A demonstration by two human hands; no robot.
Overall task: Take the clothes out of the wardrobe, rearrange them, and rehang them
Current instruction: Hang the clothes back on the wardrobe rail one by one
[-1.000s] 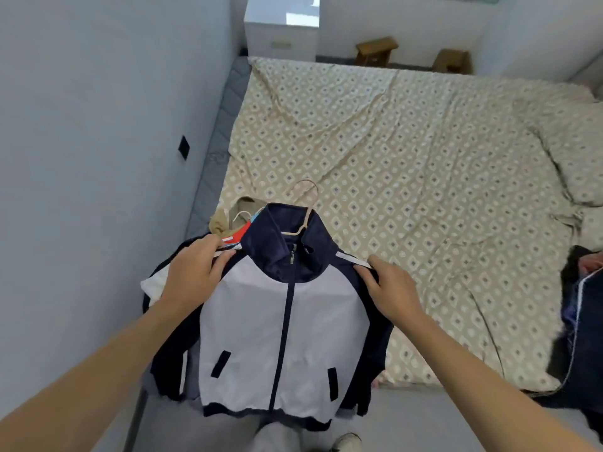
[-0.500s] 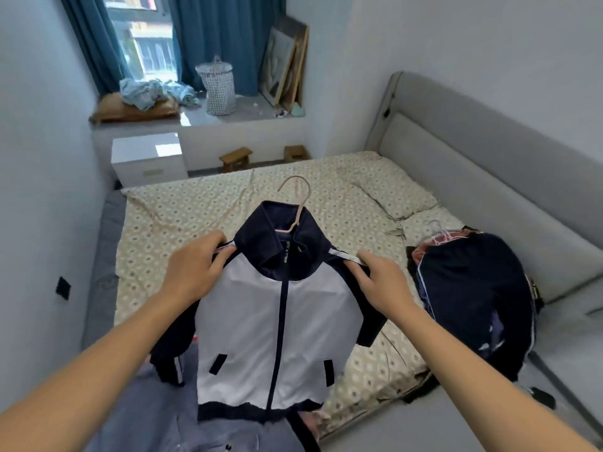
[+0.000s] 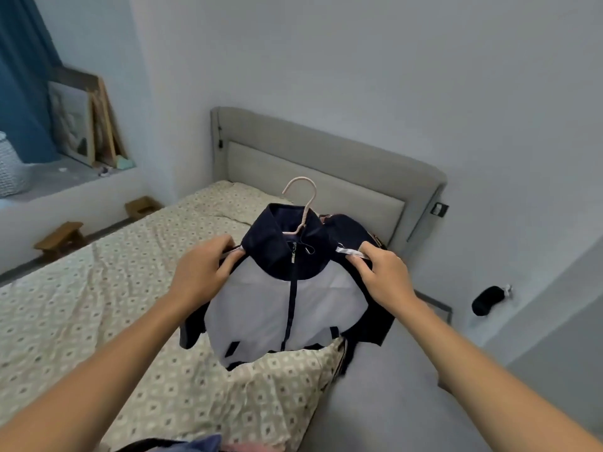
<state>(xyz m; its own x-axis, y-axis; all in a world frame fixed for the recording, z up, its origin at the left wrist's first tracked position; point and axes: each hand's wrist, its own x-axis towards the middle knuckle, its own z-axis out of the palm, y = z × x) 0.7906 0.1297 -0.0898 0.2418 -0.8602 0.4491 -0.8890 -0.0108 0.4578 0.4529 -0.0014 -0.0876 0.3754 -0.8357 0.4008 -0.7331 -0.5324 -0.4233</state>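
A navy-and-white zip jacket [image 3: 261, 311] hangs on a pale pink hanger [image 3: 305, 203], held up in the air over the right side of the bed [image 3: 98, 305]. My left hand [image 3: 202, 272] grips the jacket's left shoulder and my right hand [image 3: 383, 275] grips its right shoulder. The hanger's hook sticks up above the navy collar. Behind the jacket, a dark garment [image 3: 346, 226] lies near the headboard, mostly hidden. The wardrobe is out of view.
The grey padded headboard [image 3: 326, 171] stands against the wall. Two small wooden stools [image 3: 58, 238] sit beyond the bed. Framed pictures [image 3: 81, 122] lean on the window ledge. A dark object [image 3: 487, 300] lies on the grey surface at right. Some clothing [image 3: 182, 446] shows at the bottom edge.
My view has swung right, from the bed's foot toward the headboard. Both hands have carried the jacket the same way, keeping their grip on its shoulders.
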